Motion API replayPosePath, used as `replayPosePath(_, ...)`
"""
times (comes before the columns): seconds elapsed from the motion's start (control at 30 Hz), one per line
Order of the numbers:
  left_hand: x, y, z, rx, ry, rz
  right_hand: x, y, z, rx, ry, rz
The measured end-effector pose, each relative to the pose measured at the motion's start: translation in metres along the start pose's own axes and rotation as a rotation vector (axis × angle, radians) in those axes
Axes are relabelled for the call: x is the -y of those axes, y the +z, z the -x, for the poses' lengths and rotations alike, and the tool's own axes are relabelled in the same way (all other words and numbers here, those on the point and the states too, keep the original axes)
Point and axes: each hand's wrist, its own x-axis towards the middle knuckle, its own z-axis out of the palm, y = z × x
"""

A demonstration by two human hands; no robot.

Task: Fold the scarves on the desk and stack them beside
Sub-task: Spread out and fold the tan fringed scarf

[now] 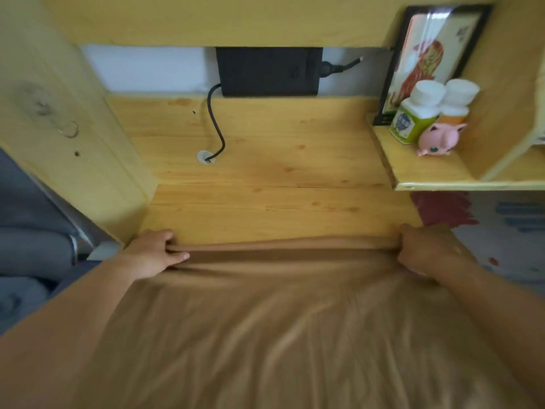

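1. I am looking down from the head camera at a wooden desk [265, 172], and a large tan scarf [265, 320] is covering the near part of it and filling the lower half of the view.
2. My left hand [154, 252] is gripping the far edge of the scarf at its left corner; the fingers are curling over the fold and the thumb is lying under it, so the cloth is being pinched between them.
3. My right hand [427, 249] is gripping the same far edge at the right corner, with the fingers curled round a bunch of the cloth.
4. Between the two hands the edge is stretching in an almost straight line across the desk, and the rest of the scarf is running from this edge back toward me, with soft wrinkles.
5. The far part of the desk, beyond the held edge, is lying uncovered.
6. At the back a black box [268, 70] is standing against the wall, and a black cable [216, 128] is going from it down into a white hole in the desk.
7. On a small shelf [427, 172] at the right, two white-capped bottles [418, 113], a pink toy figure [439, 138] and a framed picture [433, 54] are standing close together.
8. Under the shelf, to the right of the right hand, I am seeing a pale cloth with red and blue marks [501, 231]; it is too blurred to tell more.
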Motion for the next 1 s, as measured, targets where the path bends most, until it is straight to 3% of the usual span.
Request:
replayPosePath(0.27,0.032,0.029,0.113,-0.138,0.091,-0.144,-0.026,0.022,0.102,-0.037,0.129,-0.149)
replayPosePath(0.43,0.020,0.011,0.164,-0.439,-0.064,0.110,-0.040,-0.012,0.138,-0.182,0.194,-0.347)
replayPosePath(0.67,-0.012,-0.127,0.209,-0.784,-0.030,0.215,-0.080,-0.123,0.178,-0.551,0.120,-0.514)
replayPosePath(0.8,-0.042,-0.236,0.228,-0.943,-0.070,0.504,-0.101,-0.212,0.190,-0.753,0.122,-0.639)
replayPosePath(0.9,-0.051,-0.277,0.256,-1.028,-0.070,0.618,-0.118,-0.255,0.208,-0.818,0.118,-0.661)
replayPosePath(1.0,-0.043,-0.277,0.278,-0.981,-0.049,0.477,-0.129,-0.258,0.223,-0.775,0.094,-0.633)
